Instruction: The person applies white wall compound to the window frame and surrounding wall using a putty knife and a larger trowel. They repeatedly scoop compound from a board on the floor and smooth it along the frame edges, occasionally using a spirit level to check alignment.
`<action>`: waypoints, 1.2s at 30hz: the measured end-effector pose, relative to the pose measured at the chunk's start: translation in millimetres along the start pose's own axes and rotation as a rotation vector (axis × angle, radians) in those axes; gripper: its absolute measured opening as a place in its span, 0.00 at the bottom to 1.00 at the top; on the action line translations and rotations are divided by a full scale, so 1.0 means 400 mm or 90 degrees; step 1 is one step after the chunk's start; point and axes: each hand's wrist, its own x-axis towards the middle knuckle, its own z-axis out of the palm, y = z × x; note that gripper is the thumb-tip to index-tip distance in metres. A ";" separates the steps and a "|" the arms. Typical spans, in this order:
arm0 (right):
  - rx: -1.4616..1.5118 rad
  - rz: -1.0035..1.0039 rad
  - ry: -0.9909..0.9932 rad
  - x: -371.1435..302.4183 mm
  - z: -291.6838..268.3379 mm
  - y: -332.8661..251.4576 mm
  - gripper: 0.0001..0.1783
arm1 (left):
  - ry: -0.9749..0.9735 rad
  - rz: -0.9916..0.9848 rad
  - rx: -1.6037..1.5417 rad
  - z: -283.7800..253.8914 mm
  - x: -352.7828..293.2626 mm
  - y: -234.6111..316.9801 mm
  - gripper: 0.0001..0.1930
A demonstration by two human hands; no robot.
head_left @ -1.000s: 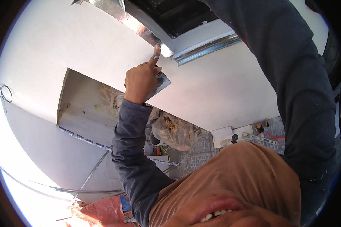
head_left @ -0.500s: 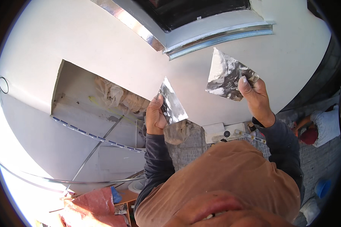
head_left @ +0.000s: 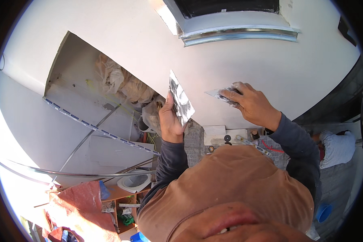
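Observation:
My left hand (head_left: 172, 121) is closed round a wide, flat putty knife (head_left: 180, 99); its shiny blade has white and dark smears and points up and away from me. My right hand (head_left: 256, 104) grips a second putty knife (head_left: 222, 96) from above, fingers laid over the blade, its pointed corner toward the left one. A gap separates the two blades. Both are held in front of a smooth white wall (head_left: 238, 64); whether the right blade touches the wall, I cannot tell. The handles are mostly hidden by my hands.
A metal-edged window sill (head_left: 242, 36) is ahead. Plastic-wrapped bundles (head_left: 121, 80) fill a wall opening at left. A spirit level (head_left: 252, 144) lies below on paving. A person (head_left: 339, 149) crouches at right, near a blue bucket (head_left: 323, 212). A red tarp (head_left: 82, 209) is lower left.
My right hand has moved left and turned over, bringing its putty knife nearer the left one and showing the blade edge-on. The left putty knife has turned slightly upright.

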 end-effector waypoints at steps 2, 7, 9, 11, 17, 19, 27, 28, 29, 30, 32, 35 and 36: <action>0.676 0.251 0.045 -0.005 0.018 -0.008 0.16 | -0.031 0.293 0.061 0.016 0.005 -0.019 0.15; 1.453 0.461 0.004 0.021 0.029 -0.113 0.12 | -0.182 0.830 0.128 0.058 0.060 -0.096 0.11; 1.430 0.487 0.066 0.037 0.001 -0.143 0.12 | -0.239 0.909 0.158 0.061 0.074 -0.116 0.12; 1.445 0.461 0.105 0.046 -0.029 -0.160 0.12 | -0.323 0.946 0.252 0.053 0.071 -0.131 0.10; 1.277 0.398 0.210 0.055 -0.141 -0.107 0.09 | -0.491 0.928 0.724 0.016 0.100 -0.019 0.14; 1.181 0.255 0.226 0.089 -0.209 -0.052 0.09 | -0.467 0.860 0.918 0.028 0.123 0.043 0.23; 0.713 0.320 0.028 0.560 -0.241 0.230 0.11 | -0.339 0.689 1.545 0.227 0.281 0.247 0.49; 0.711 0.328 0.024 0.592 -0.221 0.242 0.11 | -0.344 0.681 1.581 0.244 0.294 0.256 0.49; 0.710 0.336 0.019 0.620 -0.202 0.247 0.10 | -0.353 0.681 1.609 0.257 0.305 0.261 0.49; 0.691 0.341 0.024 0.642 -0.184 0.245 0.10 | -0.355 0.660 1.645 0.265 0.314 0.261 0.50; 0.685 0.331 0.002 0.673 -0.162 0.235 0.10 | -0.358 0.662 1.692 0.274 0.329 0.260 0.50; 0.697 0.365 0.021 0.699 -0.150 0.225 0.09 | -0.368 0.669 1.718 0.273 0.342 0.260 0.50; 0.691 0.378 0.015 0.707 -0.149 0.227 0.09 | -0.366 0.672 1.722 0.273 0.345 0.261 0.50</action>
